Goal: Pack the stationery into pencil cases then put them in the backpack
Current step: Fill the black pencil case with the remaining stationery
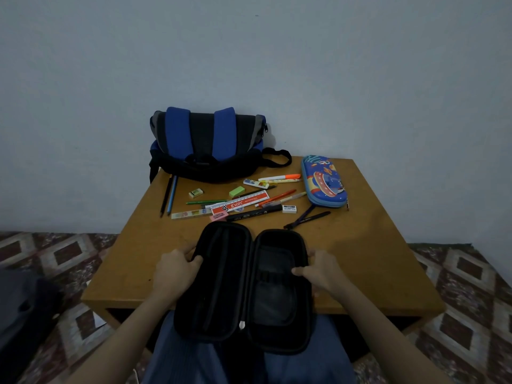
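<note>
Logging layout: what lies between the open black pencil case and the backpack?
Head view: loose stationery on the table, rulers, pens, erasers, a highlighter, between pencil case and backpack.

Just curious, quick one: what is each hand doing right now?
Left hand: grips the left half of the open black pencil case.
Right hand: grips its right half.

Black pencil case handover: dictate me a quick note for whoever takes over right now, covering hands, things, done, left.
Left grip holds the left half of the open black pencil case; right grip holds the right half.
Stationery lies loose on the table; blue pencil case shut beside it; backpack at the far edge.
Done: black case opened. Left: pack both cases, put them in the backpack.
</note>
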Demonstrator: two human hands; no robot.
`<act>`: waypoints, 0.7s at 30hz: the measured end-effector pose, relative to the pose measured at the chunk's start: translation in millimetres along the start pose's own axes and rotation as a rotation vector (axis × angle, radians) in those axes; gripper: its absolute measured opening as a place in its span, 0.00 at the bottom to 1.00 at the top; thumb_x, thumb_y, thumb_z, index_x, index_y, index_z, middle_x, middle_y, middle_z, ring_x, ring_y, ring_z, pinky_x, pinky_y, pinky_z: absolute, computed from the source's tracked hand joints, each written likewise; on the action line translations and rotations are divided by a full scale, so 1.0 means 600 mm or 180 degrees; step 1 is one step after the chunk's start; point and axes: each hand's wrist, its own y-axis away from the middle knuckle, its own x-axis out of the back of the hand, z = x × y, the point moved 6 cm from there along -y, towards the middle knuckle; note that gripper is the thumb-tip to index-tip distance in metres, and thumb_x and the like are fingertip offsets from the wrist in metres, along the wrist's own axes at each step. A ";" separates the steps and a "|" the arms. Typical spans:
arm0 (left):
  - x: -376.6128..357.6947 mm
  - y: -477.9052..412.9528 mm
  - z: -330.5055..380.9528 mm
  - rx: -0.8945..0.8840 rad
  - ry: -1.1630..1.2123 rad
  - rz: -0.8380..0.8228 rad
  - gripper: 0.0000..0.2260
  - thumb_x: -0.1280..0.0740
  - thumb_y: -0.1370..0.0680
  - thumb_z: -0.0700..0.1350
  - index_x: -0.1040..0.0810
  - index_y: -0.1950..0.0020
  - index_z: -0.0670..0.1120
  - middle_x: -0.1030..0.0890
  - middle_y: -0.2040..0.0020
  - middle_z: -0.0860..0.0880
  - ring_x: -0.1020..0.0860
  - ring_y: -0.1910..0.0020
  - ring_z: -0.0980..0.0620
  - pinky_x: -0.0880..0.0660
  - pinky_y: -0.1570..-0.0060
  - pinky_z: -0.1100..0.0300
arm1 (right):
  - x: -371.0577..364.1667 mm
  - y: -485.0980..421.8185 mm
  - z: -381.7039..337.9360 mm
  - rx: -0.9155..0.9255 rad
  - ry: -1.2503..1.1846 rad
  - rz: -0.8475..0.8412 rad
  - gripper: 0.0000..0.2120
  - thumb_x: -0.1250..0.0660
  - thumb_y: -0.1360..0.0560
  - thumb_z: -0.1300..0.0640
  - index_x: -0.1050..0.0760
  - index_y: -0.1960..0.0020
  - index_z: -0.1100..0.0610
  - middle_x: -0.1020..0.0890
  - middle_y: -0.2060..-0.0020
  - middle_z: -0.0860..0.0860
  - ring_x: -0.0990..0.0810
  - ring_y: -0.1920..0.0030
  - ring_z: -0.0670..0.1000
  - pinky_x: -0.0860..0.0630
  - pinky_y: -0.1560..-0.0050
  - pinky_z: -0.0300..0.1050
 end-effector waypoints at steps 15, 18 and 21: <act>-0.026 -0.002 0.021 -0.0339 0.0363 0.0133 0.17 0.37 0.22 0.44 0.27 0.33 0.48 0.23 0.69 0.51 0.24 0.70 0.55 0.31 0.77 0.68 | 0.081 -0.068 -0.042 0.0577 0.0572 0.1070 0.08 0.37 0.23 0.55 0.23 0.55 0.59 0.20 0.59 0.54 0.20 0.54 0.54 0.25 0.57 0.44; -0.023 -0.002 0.008 -0.0410 0.0456 0.0187 0.17 0.36 0.22 0.47 0.26 0.34 0.49 0.21 0.65 0.51 0.23 0.65 0.57 0.28 0.70 0.67 | 0.100 -0.084 -0.059 0.0895 0.1079 0.1206 0.09 0.38 0.23 0.60 0.22 0.46 0.59 0.19 0.49 0.55 0.21 0.48 0.54 0.25 0.51 0.45; -0.023 -0.007 -0.007 -0.0312 0.0608 0.0249 0.18 0.34 0.23 0.49 0.25 0.35 0.47 0.20 0.58 0.48 0.23 0.60 0.54 0.28 0.66 0.68 | 0.100 -0.104 -0.071 0.1171 0.1583 0.1113 0.16 0.37 0.26 0.63 0.24 0.40 0.55 0.21 0.43 0.52 0.23 0.43 0.53 0.24 0.48 0.44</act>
